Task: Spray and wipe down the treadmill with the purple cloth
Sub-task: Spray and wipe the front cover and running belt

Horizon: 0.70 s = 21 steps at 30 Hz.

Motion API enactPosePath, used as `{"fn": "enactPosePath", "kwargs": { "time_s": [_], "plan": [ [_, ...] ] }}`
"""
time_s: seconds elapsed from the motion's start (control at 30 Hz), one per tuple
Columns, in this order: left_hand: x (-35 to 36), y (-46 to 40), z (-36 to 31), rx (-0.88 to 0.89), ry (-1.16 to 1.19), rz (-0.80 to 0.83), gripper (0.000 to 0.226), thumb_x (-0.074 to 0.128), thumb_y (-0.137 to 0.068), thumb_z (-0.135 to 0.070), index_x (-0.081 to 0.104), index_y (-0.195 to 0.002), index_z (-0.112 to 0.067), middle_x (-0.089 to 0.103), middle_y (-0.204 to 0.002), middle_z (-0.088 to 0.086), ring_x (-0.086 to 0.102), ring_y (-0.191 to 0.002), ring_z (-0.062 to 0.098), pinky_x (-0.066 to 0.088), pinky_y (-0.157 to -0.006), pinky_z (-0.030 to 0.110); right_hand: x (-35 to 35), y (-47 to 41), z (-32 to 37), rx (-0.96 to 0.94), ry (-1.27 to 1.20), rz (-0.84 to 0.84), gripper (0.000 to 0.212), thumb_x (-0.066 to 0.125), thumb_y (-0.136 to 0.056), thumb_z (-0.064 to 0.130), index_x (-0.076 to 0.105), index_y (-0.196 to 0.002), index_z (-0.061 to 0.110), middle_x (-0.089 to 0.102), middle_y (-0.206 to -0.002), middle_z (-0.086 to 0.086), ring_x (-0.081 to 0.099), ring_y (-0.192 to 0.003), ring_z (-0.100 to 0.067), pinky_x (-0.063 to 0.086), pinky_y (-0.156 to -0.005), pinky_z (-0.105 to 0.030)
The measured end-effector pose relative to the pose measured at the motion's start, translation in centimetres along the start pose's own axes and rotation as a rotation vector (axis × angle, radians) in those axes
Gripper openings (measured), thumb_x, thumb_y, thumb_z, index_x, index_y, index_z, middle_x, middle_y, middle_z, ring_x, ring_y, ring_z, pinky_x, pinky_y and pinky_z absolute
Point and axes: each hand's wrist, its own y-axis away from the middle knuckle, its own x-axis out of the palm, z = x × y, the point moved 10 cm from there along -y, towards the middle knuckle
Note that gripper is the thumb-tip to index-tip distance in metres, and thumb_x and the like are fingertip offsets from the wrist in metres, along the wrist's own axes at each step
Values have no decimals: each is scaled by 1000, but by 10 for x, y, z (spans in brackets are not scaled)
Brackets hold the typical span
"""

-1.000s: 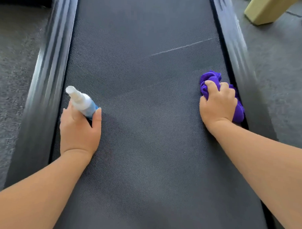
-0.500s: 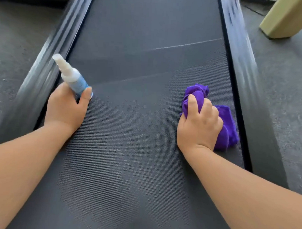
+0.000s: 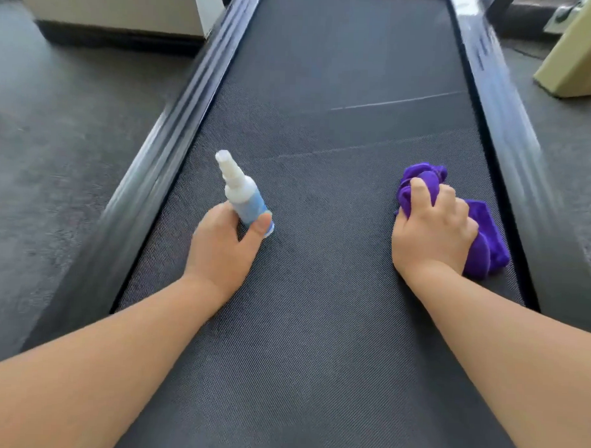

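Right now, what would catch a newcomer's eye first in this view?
The bright purple cloth stands out most, bunched under the right hand near the belt's right edge. Next is the white and blue spray bottle gripped by the left hand, left of centre on the dark treadmill belt.

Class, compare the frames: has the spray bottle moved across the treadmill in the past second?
Yes. The left hand has carried the spray bottle rightward, away from the left side rail it was beside, toward the middle of the belt.
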Motion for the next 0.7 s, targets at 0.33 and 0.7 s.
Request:
{"fn": "enactPosePath", "kwargs": {
  "time_s": [0.33, 0.7],
  "plan": [
    [29, 17, 2, 76, -207, 110, 85, 18, -93, -82, 48, -142, -18, 46, -154, -1, 34, -149, 23, 16, -127, 49, 0, 0, -2, 31, -42, 12, 56, 67, -93, 31, 51, -146, 21, 51, -139, -22, 50, -121, -45, 41, -98, -58],
    [38, 17, 4, 63, -359, 154, 86, 15, -96, -77, 38, -154, -18, 31, -167, -3, 19, -157, 16, 18, -127, 46, 11, -27, -3, 385, -200, 145, 69, 58, -100, 29, 31, -163, 21, 42, -160, -14, 41, -144, -38, 31, -118, -53]
  ]
}}
